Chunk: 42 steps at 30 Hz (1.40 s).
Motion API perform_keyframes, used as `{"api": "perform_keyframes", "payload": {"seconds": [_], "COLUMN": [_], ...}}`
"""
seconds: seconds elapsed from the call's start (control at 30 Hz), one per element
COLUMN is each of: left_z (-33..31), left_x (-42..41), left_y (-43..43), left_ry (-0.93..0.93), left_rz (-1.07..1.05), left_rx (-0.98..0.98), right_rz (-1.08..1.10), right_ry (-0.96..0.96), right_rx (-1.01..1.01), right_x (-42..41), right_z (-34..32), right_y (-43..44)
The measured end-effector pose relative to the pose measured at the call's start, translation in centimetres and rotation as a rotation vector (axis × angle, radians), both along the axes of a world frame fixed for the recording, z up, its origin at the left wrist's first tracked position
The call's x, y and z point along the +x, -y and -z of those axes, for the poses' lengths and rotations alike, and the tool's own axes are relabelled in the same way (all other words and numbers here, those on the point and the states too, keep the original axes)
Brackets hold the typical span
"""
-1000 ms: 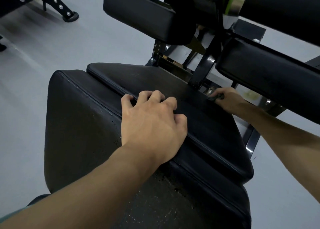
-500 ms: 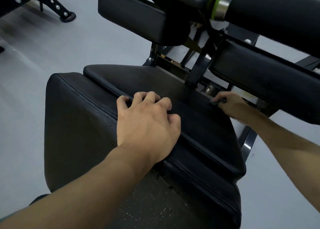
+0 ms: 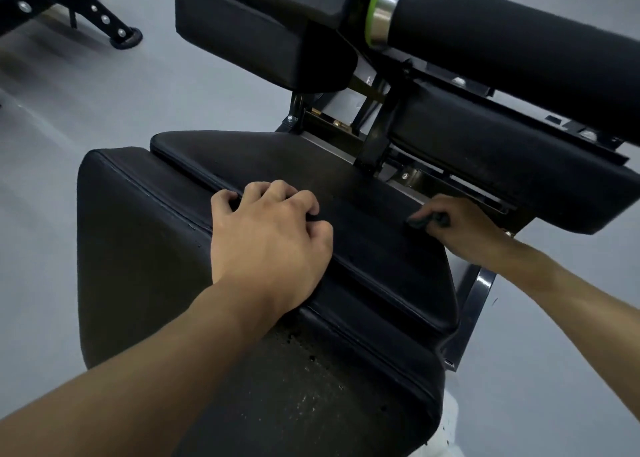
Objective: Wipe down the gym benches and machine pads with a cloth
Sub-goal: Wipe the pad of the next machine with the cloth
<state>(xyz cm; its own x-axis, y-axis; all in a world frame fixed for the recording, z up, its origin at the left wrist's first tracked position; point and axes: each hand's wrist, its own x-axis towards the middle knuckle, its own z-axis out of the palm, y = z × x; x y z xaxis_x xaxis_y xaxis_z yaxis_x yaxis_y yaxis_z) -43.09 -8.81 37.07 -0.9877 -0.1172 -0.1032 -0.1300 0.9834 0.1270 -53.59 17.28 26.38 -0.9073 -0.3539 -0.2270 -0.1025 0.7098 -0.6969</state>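
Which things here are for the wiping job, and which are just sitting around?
For the job: cloth, in the right hand; seat pad, gripped by the left hand; near pad; roller pad.
Just around: another machine's leg; grey floor; metal frame.

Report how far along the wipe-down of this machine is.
Done: nothing can be confirmed; no pad shows wipe marks. In hand: the right hand holds the cloth at the far edge of the seat pad while the left hand braces on that pad. Left: likely the front pad, flecked with specks, the left upper pad, the right upper pad and the roller.
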Motion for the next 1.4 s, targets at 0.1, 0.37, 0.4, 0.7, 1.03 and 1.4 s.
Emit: {"api": "perform_keyframes", "payload": {"seconds": [0.1, 0.37, 0.4, 0.7, 1.03, 1.4], "left_z": [0.0, 0.2, 0.2, 0.3, 0.2, 0.3], "left_x": [0.0, 0.0, 0.0, 0.0, 0.1, 0.0], "left_y": [-0.1, 0.1, 0.1, 0.0, 0.1, 0.2], "left_ry": [-0.003, -0.007, -0.012, -0.027, -0.033, -0.044], "left_rz": [0.001, 0.001, 0.002, -0.002, 0.009, 0.005], "left_rx": [0.001, 0.009, 0.011, 0.018, 0.021, 0.018], "right_rz": [0.052, -0.069, -0.031, -0.109, -0.158, -0.187], "right_ry": [-0.027, -0.023, -0.03, 0.022, 0.046, -0.034], "right_rx": [0.025, 0.021, 0.014, -0.029, -0.053, -0.183], "right_x": [-2.0, 0.6, 0.1, 1.9, 2.9, 5.1], "right_z": [0.7, -1.4, -1.0, -2.6, -4.0, -5.7], "right_y": [2.2, 1.1, 1.7, 0.8, 1.4, 2.1]}}
